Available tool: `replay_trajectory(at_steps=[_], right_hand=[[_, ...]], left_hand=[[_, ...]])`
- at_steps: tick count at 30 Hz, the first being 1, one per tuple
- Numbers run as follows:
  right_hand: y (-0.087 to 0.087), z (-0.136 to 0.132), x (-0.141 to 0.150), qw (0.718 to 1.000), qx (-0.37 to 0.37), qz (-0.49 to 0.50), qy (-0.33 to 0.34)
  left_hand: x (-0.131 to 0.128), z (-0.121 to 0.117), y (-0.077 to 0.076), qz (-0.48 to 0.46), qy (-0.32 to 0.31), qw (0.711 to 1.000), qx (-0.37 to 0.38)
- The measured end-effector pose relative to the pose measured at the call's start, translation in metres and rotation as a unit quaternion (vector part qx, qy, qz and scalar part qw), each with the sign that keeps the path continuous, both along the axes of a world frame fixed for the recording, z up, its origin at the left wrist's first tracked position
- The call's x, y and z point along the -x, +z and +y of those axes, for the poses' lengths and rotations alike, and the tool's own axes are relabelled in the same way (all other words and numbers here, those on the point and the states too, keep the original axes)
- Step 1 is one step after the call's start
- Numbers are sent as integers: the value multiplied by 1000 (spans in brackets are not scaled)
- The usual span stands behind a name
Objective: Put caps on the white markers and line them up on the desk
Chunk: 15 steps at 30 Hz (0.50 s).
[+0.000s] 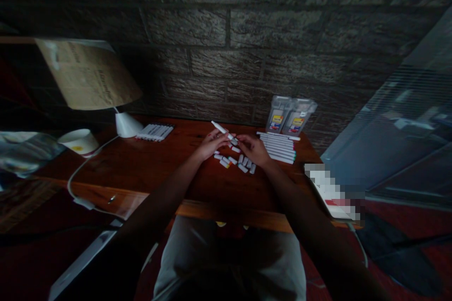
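A white marker [219,127] slants up and left out of my left hand [213,143], whose fingers are closed around its body. My right hand [252,148] meets it at the lower right end, fingertips pinched on a small whitish marker cap [234,141]; dim light blurs the detail there. Below and between both hands, several loose marker caps [243,168] are scattered on the wooden desk [155,164], some with coloured ends. Just right of my right hand lies a row of white markers [280,148], side by side, with coloured tips at their right ends.
Two clear plastic cases [291,115] stand against the brick wall. Another marker row [155,132] lies at the back left, beside a lamp [90,75] and a paper cup [78,142]. The lamp cord [72,178] hangs over the front edge. A partly pixelated white object [330,193] rests at the right edge.
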State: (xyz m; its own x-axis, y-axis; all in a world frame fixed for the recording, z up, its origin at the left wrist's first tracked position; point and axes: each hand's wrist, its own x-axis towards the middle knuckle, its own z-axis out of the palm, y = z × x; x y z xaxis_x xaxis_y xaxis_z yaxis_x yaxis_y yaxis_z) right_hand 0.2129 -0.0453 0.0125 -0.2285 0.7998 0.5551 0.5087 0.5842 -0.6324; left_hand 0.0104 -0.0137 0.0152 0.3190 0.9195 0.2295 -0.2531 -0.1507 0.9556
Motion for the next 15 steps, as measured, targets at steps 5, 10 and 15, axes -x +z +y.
replay_trajectory(at_steps=[5,10,15], right_hand=[[1,-1,0,1000,-2,-6,5],[1,-1,0,1000,-15,10,9],[2,-1,1,999,-31,27,5]], left_hand=[[2,3,0,-38,-2,999,34],[5,6,1,-72,35,995,55],[4,6,0,-87,51,993,54]])
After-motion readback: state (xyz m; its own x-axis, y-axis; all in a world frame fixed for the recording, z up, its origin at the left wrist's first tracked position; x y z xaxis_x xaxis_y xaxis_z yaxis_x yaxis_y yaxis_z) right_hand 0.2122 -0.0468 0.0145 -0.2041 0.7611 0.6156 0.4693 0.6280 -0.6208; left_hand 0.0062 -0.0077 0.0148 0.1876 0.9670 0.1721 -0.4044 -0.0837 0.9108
